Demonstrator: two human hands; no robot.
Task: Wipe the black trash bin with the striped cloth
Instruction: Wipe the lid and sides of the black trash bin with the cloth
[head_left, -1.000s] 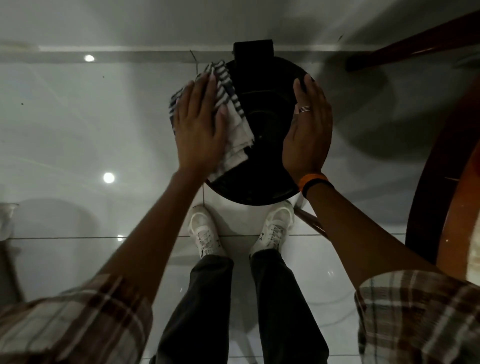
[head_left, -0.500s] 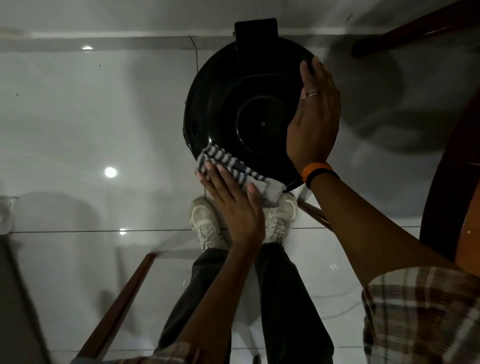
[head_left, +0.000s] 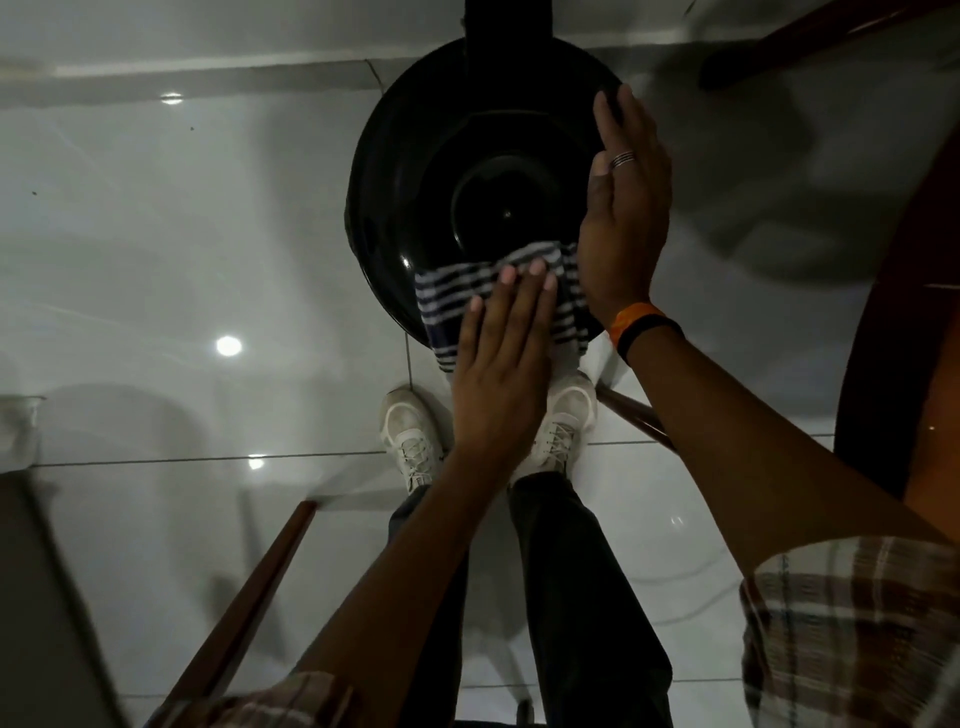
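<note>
The round black trash bin (head_left: 467, 171) stands on the floor in front of my feet, seen from above, its glossy lid facing me. The striped cloth (head_left: 452, 301), white with dark stripes, lies over the near edge of the lid. My left hand (head_left: 504, 364) presses flat on the cloth, fingers together and pointing away from me. My right hand (head_left: 626, 218) rests flat against the right side of the lid, steadying it; it wears a ring, and an orange and black band sits on the wrist.
The floor is glossy white tile (head_left: 156, 260) with light reflections. A dark wooden round table edge (head_left: 893, 364) curves along the right. Wooden legs cross at the lower left (head_left: 249, 587) and upper right (head_left: 810, 36). My white shoes (head_left: 410, 436) stand just behind the bin.
My left hand has slid the cloth from the lid's left side around to its near edge and slightly right. The right hand has stayed on the lid's right side.
</note>
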